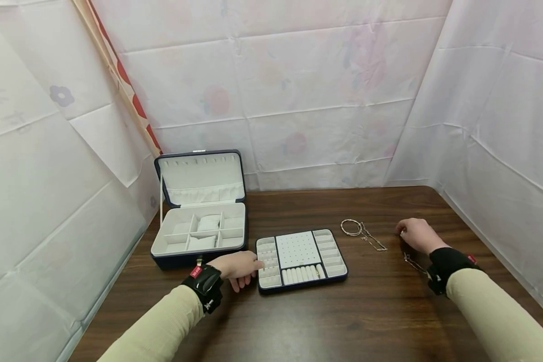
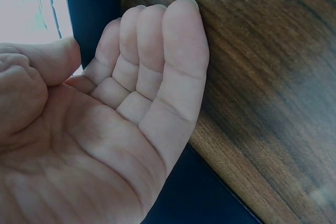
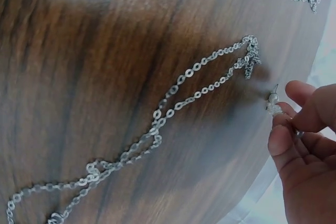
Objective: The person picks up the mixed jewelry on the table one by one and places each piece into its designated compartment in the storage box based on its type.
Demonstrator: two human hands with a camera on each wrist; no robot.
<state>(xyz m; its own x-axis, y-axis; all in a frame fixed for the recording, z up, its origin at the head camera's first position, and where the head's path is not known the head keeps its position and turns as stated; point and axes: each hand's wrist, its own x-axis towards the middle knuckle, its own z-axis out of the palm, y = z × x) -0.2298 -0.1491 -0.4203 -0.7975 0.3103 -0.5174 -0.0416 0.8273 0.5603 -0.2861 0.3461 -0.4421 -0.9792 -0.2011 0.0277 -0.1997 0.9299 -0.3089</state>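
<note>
The table (image 1: 366,317) supports an open jewelry box (image 1: 176,261) and a tray (image 1: 297,250). Left hand (image 1: 237,266): fingers together, thumb at tray edge. Right hand (image 1: 419,235): near necklace (image 3: 154,130); chain (image 1: 366,235) and bangle (image 1: 351,235) separate it from tray. Pinched there, above table: beaded piece (image 3: 273,108).

Your head camera is looking forward and down from farther back, taking in your left hand (image 1: 241,266), your right hand (image 1: 418,235) and the desk (image 1: 289,322) between them. Your left-wrist camera is facing your palm up close, sharing the tray (image 1: 296,249) beside that hand with the head view. Your right-wrist camera is looking closely across the desk, sharing the chain (image 3: 154,130) near that hand.
</note>
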